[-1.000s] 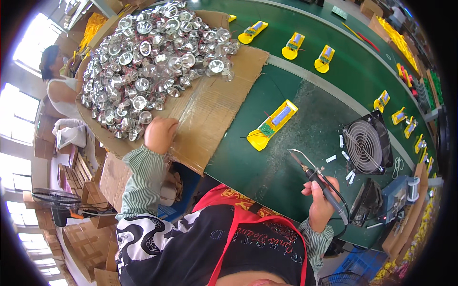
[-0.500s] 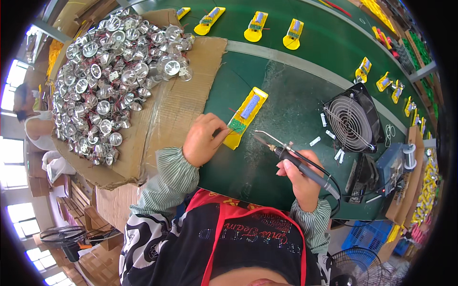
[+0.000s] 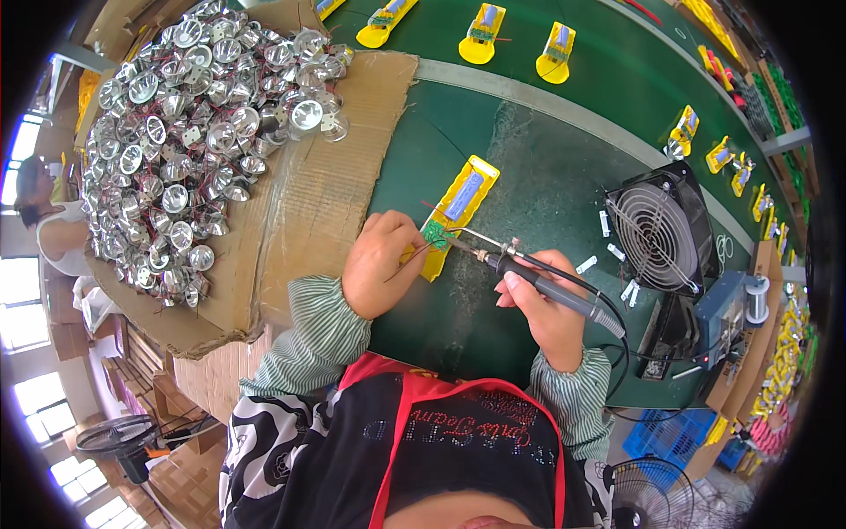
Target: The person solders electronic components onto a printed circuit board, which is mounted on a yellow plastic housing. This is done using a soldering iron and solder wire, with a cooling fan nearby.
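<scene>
Fingers [image 3: 407,236] flank a long, open yellow casing [image 3: 434,262].

Yellow casing [image 3: 434,264], lilac battery [image 3: 463,196], green circuit board [image 3: 435,233], grey soldering iron [image 3: 557,301], green-and-white striped sleeves [image 3: 328,331]

Green bench [image 3: 564,194], scuffed mid-top. On it: yellow unit [image 3: 460,204], cardboard [image 3: 339,194] at left (reflector pile [image 3: 185,150] sits on that), fan [image 3: 656,229] at right, white bits [image 3: 586,264] near it, blue box [image 3: 723,304] further right.
</scene>
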Tool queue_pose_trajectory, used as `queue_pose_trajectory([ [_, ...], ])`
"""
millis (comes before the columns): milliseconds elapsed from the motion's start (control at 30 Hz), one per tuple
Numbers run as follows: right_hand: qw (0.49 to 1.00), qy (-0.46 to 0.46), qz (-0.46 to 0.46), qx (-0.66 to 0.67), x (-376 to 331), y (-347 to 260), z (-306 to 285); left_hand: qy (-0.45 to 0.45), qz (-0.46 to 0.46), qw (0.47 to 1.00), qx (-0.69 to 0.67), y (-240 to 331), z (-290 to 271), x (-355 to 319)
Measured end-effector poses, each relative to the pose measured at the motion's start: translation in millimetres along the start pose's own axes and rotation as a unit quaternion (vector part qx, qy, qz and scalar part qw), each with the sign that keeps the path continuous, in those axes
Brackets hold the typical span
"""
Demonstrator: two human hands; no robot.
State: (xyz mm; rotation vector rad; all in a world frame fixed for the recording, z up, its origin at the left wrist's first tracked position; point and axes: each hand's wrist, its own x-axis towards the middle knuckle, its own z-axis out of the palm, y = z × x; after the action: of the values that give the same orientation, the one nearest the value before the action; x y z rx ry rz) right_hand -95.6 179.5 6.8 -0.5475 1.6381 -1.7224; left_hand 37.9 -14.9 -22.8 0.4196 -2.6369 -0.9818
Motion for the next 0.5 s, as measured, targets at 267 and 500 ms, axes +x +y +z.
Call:
queue_pose_trajectory([
  [267,1.0,-0.007,0.017,0.006,1.5,4.6,1.9,-0.007,-0.016,1.0,-0.016,-0.2,-0.9,1.0],
  [500,1.0,-0.013,0.021,0.002,2.9,6.7,0.6,0.006,-0.02,1.0,-0.023,1.2,0.7,1.4],
])
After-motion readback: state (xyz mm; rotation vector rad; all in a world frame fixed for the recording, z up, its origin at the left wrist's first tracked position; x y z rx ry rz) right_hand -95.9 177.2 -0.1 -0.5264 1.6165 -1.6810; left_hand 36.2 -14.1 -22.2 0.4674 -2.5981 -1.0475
